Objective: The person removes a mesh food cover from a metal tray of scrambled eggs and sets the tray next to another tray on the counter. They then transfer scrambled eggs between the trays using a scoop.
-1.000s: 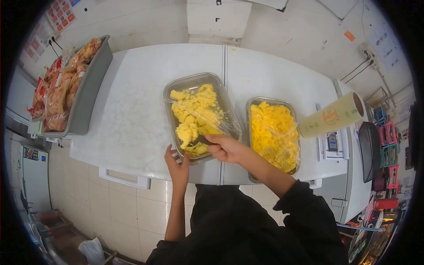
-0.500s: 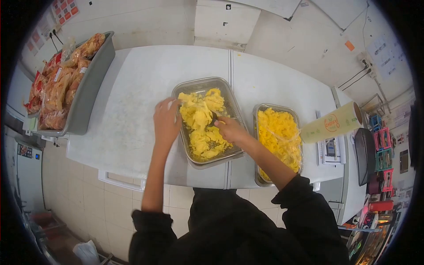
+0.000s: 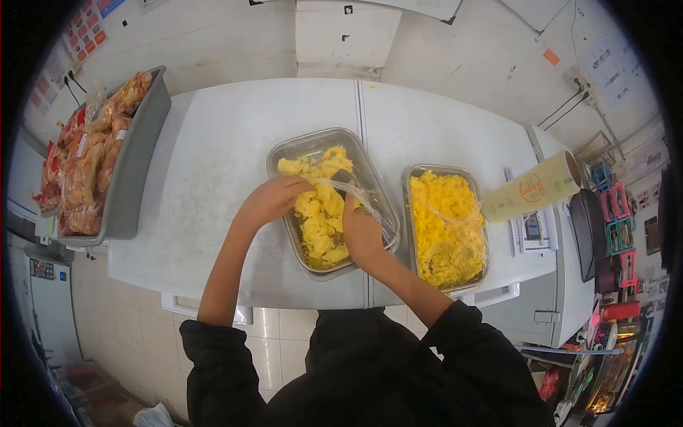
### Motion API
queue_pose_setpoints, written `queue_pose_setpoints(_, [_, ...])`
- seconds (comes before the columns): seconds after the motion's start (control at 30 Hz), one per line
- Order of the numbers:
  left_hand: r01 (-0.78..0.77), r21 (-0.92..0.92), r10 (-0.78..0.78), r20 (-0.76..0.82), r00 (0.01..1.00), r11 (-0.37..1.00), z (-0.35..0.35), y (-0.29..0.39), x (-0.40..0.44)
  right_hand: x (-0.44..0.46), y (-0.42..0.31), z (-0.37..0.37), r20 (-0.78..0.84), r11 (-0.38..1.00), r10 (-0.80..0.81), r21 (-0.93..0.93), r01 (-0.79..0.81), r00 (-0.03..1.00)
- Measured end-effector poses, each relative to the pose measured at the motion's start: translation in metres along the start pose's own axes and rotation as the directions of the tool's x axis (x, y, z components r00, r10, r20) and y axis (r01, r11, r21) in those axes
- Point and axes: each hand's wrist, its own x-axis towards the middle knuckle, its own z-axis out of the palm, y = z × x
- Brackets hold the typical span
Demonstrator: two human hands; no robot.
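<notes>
Egg-like food (image 3: 321,231) in the left tray and shredded food (image 3: 445,228) in the right one: both yellow, the latter with duller olive patches low down; trays (image 3: 290,151) silver-grey, utensil (image 3: 343,176) black, plastic wrap (image 3: 366,203) clear. Wrap roll (image 3: 530,188) pale green with orange-red lettering and small green marks, worktop (image 3: 206,164) white with faint grey smudges, clothing (image 3: 356,370) solid black. Bin (image 3: 139,171) grey, bagged meat (image 3: 85,171) pinkish-orange with red patches and white labels, floor (image 3: 153,334) beige tile grid, side baskets (image 3: 617,226) pink and teal, wall sticker (image 3: 551,56) plain orange.
</notes>
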Motion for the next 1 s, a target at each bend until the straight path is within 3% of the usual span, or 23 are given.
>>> queue_pose_setpoints(0.13, [-0.074, 0.117, 0.092, -0.159, 0.983, 0.99, -0.002, 0.02, -0.002, -0.005, 0.001, 0.004, -0.073, 0.998, -0.013, 0.059, 0.017, 0.997])
queue_pose_setpoints(0.2, [0.136, 0.22, -0.061, -0.319, 0.946, 0.966, 0.002, 0.019, 0.002, -0.012, -0.001, 0.002, -0.055, 0.997, -0.037, -0.067, 0.033, 0.998])
queue_pose_setpoints(0.3, [0.13, 0.302, -0.032, -0.309, 0.95, 0.945, 0.009, 0.007, 0.01, -0.03, -0.007, -0.011, 0.007, 0.995, -0.022, -0.096, 0.023, 1.0])
queue_pose_setpoints(0.53, [0.083, 0.232, 0.018, -0.403, 0.915, 0.969, 0.006, 0.002, 0.028, -0.043, -0.021, -0.009, 0.181, 0.993, -0.074, -0.078, 0.089, 0.981])
queue_pose_setpoints(0.6, [0.11, 0.177, -0.029, -0.404, 0.914, 0.978, 0.005, 0.001, 0.024, -0.02, -0.024, 0.009, 0.053, 0.998, -0.024, -0.056, 0.027, 0.998])
queue_pose_setpoints(0.73, [0.112, 0.166, -0.03, -0.43, 0.902, 0.98, 0.006, 0.002, 0.015, 0.033, -0.029, 0.042, 0.063, 0.997, 0.01, -0.08, -0.005, 0.998])
queue_pose_setpoints(0.8, [0.116, 0.155, -0.036, -0.441, 0.897, 0.981, 0.008, 0.005, 0.011, 0.05, -0.031, 0.054, -0.201, 0.992, -0.124, -0.023, 0.122, 0.972])
queue_pose_setpoints(0.87, [0.132, 0.15, -0.046, -0.472, 0.88, 0.98, 0.009, 0.01, 0.009, 0.045, -0.036, 0.057, -0.198, 0.984, -0.164, -0.103, 0.146, 0.966])
queue_pose_setpoints(0.93, [0.145, 0.139, -0.057, -0.503, 0.863, 0.979, 0.01, 0.012, 0.007, 0.032, -0.045, 0.039, -0.19, 0.969, -0.201, -0.185, 0.166, 0.961])
queue_pose_setpoints(1.0, [0.189, 0.077, -0.124, -0.51, 0.851, 0.979, 0.014, 0.013, 0.004, 0.012, -0.051, 0.009, 0.043, 0.994, -0.092, -0.054, 0.094, 0.995])
